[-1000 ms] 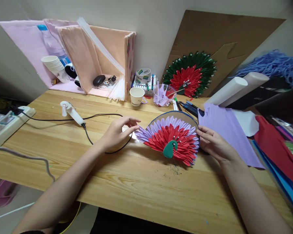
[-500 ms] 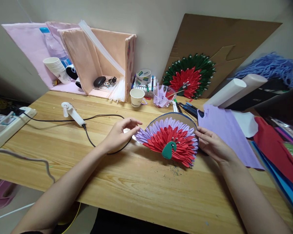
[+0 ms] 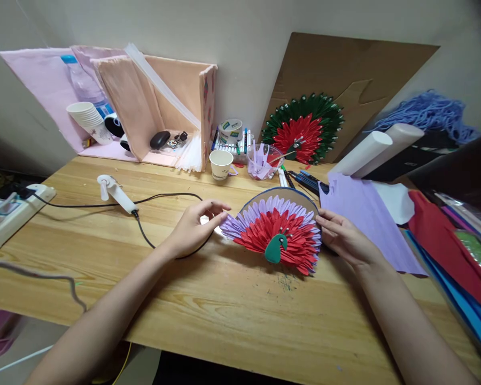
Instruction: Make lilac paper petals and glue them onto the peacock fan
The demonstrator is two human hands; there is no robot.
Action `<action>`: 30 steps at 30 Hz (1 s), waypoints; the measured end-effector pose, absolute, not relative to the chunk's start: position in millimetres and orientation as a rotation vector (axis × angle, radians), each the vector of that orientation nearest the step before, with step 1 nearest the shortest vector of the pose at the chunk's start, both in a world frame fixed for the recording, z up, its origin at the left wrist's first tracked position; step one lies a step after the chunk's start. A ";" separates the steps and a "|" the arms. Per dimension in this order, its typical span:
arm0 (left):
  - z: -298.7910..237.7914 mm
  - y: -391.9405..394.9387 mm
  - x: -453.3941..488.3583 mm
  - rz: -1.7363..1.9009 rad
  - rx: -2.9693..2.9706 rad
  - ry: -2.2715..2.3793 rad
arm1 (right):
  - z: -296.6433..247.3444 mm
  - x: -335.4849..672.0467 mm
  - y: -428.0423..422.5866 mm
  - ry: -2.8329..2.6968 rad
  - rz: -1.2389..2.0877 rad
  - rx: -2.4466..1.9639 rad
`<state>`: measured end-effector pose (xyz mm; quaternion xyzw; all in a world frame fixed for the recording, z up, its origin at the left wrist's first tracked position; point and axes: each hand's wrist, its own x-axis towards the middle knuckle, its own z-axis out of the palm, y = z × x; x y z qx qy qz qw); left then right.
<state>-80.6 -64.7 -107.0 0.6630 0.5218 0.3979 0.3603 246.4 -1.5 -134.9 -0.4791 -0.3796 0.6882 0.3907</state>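
A paper peacock [image 3: 260,232] on a rounded cardboard backing is held tilted just over the wooden table. It has a green body, layered red feathers and an outer row of lavender feathers; bare cardboard with a blue rim shows along its top. My left hand [image 3: 194,227] has its thumb and fingertips at the lavender feathers on the left end. My right hand [image 3: 347,238] grips the right edge, fingers in front and the rest of the grip partly hidden. A white glue gun [image 3: 120,193] with a black cord lies left of my left hand.
Behind stand a paper cup [image 3: 221,163], a clear bowl [image 3: 264,167] of lavender scraps and a peach box [image 3: 122,107]. Cardboard [image 3: 385,69] with a green-and-red peacock leans on the wall. Lavender paper [image 3: 364,224] lies right; a power strip [image 3: 12,219] lies left.
The view has shifted slightly, so the background sits a little lower and further left. Both hands stay at the paper peacock, with hardly any movement on the table.
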 end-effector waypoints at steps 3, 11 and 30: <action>-109.8 -62.4 -80.9 1.036 1.610 1.359 | -136.0 246.4 -0.4 -0.960 1.731 -1.235; -128.3 -56.8 -72.5 1.010 1.121 1.154 | -143.0 239.6 0.1 -0.978 1.687 -1.217; -133.6 -65.8 -62.3 1.044 0.927 1.176 | -138.0 227.9 -7.2 -0.992 1.956 -1.099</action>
